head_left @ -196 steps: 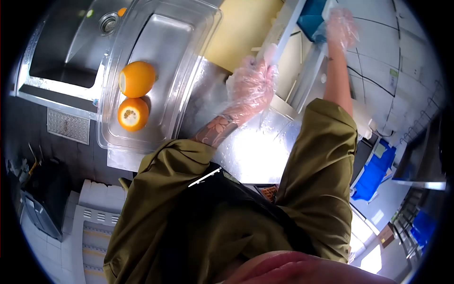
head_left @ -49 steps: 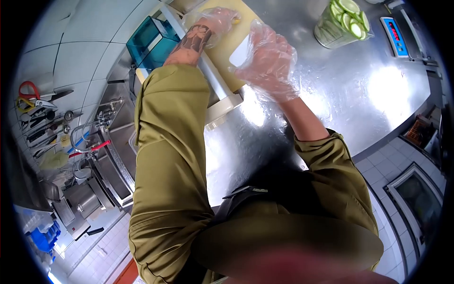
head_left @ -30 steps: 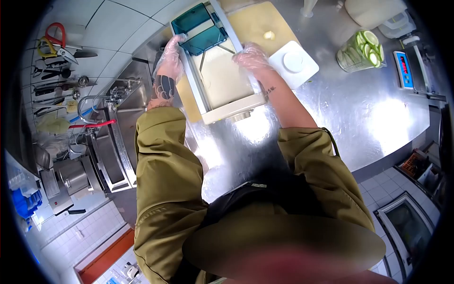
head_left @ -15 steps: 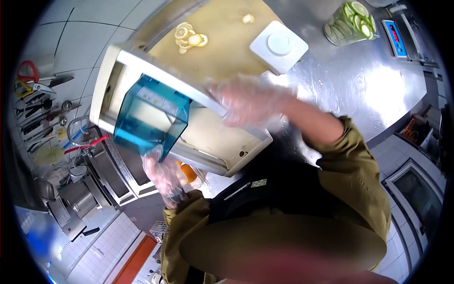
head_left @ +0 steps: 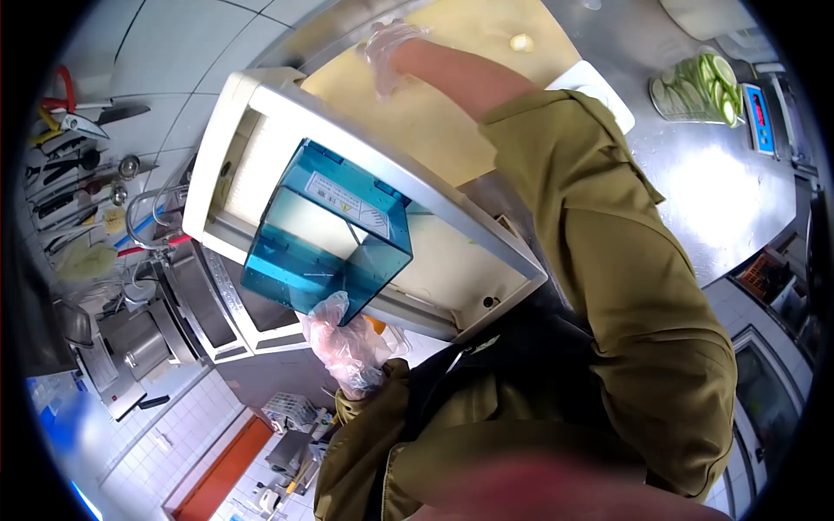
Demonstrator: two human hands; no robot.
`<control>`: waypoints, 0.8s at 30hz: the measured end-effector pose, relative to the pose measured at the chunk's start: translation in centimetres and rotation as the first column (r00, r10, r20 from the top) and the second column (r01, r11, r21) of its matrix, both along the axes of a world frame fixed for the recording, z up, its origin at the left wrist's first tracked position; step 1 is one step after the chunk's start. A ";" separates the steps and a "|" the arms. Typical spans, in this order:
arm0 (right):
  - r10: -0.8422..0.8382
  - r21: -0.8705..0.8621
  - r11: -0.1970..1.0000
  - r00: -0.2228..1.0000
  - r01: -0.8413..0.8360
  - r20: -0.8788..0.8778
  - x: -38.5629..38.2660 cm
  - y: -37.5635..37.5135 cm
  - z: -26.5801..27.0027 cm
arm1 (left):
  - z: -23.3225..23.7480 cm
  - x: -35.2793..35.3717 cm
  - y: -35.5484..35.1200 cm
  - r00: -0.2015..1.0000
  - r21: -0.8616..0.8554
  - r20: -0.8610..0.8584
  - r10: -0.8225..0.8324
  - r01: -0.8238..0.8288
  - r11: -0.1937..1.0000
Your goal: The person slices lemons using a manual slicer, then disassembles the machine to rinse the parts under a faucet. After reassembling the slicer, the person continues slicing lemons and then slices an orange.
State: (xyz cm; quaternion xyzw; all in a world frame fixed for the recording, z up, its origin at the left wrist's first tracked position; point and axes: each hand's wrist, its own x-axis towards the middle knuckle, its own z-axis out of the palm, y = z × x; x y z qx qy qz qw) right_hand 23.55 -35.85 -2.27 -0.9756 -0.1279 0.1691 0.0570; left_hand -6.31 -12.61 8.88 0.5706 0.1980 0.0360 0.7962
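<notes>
My gloved left hand (head_left: 343,343) grips the lower edge of a see-through teal plastic box (head_left: 334,230). The box bears a warning label and is set in the white frame (head_left: 252,87) of a machine. My right hand (head_left: 389,54), also in a clear plastic glove, reaches over the frame to the far side of the yellow cutting board (head_left: 460,139). Its fingers are blurred and partly hidden, so their grip does not show. The pale yellow slices seen there earlier are out of sight. One small pale piece (head_left: 521,42) lies on the board.
A clear jug of green slices (head_left: 699,87) stands on the steel counter (head_left: 669,187) beside a blue digital scale (head_left: 758,122). A white lid-like object (head_left: 599,91) is partly behind my right sleeve. Knives and other tools (head_left: 74,174) hang on the tiled wall.
My right hand has left the machine's frame and moved up and away onto the board, where the slices lay. My left hand stays at the teal box's edge. The view has shifted.
</notes>
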 end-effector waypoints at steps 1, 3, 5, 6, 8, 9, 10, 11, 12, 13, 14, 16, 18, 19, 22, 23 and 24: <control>0.008 0.022 1.000 1.000 -0.008 -0.016 -0.6 -0.4 0.6 | 0.0 0.0 0.0 1.000 0.014 -0.003 -0.012 0.012 1.000; 0.061 0.041 0.997 0.998 -0.061 -0.004 -1.2 -1.1 0.4 | -0.4 0.5 0.2 1.000 0.029 0.015 -0.015 0.014 0.999; 0.159 0.031 0.986 0.986 -0.161 0.055 -1.2 -1.7 -0.5 | -1.9 0.7 0.6 0.995 0.182 0.100 -0.002 -0.016 0.983; 0.207 0.013 0.978 0.975 -0.208 0.079 -1.4 -2.1 -0.7 | -2.7 0.7 0.7 0.987 0.331 0.162 -0.013 -0.042 0.943; 0.302 -0.021 0.953 0.946 -0.302 0.121 -1.8 -3.0 -1.2 | -3.3 0.7 1.2 0.979 0.441 0.199 -0.047 -0.047 0.896; 0.344 -0.045 0.939 0.935 -0.342 0.081 -2.1 -3.7 -0.9 | -3.0 0.8 1.2 0.983 0.408 0.176 -0.057 -0.020 0.913; 0.387 -0.070 0.921 0.921 -0.384 0.036 -2.4 -4.9 -0.2 | -2.8 0.7 1.3 0.987 0.373 0.149 -0.064 0.004 0.928; 0.428 -0.090 0.900 0.904 -0.427 -0.010 -2.7 -6.0 0.3 | -3.2 0.5 1.8 0.985 0.437 0.152 -0.076 0.002 0.899; 0.469 -0.116 0.875 0.882 -0.470 -0.036 -2.9 -7.3 0.4 | -3.7 0.5 2.3 0.984 0.497 0.154 -0.089 0.000 0.868; 0.509 -0.143 0.849 0.860 -0.508 -0.030 -3.2 -8.6 0.0 | -3.7 0.4 2.0 0.986 0.487 0.151 -0.068 -0.014 0.873; 0.545 -0.164 0.827 0.839 -0.538 -0.007 -3.4 -10.1 -0.6 | -3.3 0.4 1.3 0.988 0.477 0.148 -0.047 -0.029 0.879; 0.609 -0.210 0.781 0.791 -0.588 0.050 -3.4 -12.8 -1.9 | -2.5 1.0 -0.2 0.992 0.278 0.098 0.077 -0.101 0.955; 0.657 -0.245 0.745 0.745 -0.620 0.115 -3.3 -15.1 -3.2 | -2.3 1.2 -0.9 0.984 0.088 0.032 0.174 -0.176 0.980; 0.674 -0.263 0.732 0.724 -0.629 0.146 -3.2 -15.9 -3.7 | -2.3 1.2 -1.0 0.983 0.093 0.034 0.180 -0.183 0.979; 0.691 -0.297 0.720 0.691 -0.628 0.213 -3.1 -17.0 -4.0 | -3.4 0.8 1.2 0.965 0.581 0.214 -0.149 -0.003 0.814; 0.642 -0.265 0.766 0.721 -0.586 0.260 -3.4 -17.1 -3.8 | -3.9 0.2 2.0 0.958 0.648 0.197 -0.208 0.032 0.761; 0.626 -0.272 0.776 0.747 -0.570 0.222 -3.5 -17.2 -3.5 | -4.3 -0.3 2.7 0.948 0.710 0.179 -0.264 0.061 0.701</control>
